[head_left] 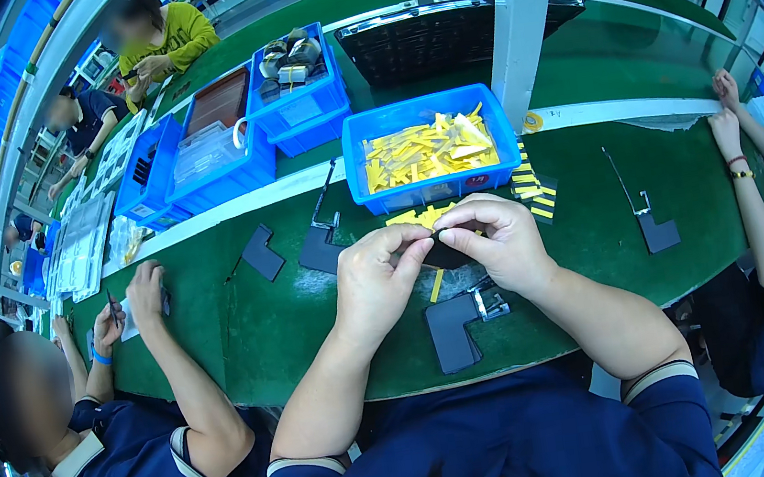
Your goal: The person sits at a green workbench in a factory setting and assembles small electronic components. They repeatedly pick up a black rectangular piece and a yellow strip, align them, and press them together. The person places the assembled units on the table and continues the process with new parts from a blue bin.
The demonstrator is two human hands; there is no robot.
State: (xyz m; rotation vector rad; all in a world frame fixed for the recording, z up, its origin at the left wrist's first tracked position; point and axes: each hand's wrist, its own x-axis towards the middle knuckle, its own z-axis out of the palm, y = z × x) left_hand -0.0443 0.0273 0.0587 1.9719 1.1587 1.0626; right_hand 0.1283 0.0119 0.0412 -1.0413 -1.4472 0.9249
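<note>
My left hand [376,278] and my right hand [510,239] meet over the green bench, thumbs and forefingers pinched together. Between them is a dark flat piece [444,256], mostly covered by the fingers, so its full shape cannot be made out. Just below it lies a yellow strip [436,285] on the bench. Closer to me rests a dark grey L-shaped flat part [452,333] with a silvery connector end [489,303]. Beyond my fingers, more yellow strips [418,218] lie in front of a blue bin [382,203] heaped with yellow pieces [429,153].
Other L-shaped parts lie left [262,252] and right [659,234]. Black-and-yellow striped pieces [533,194] sit beside the bin. A white post [523,27] rises behind it. Blue crates [224,177] stand far left. Co-workers' arms reach in at left [179,347] and right [753,214].
</note>
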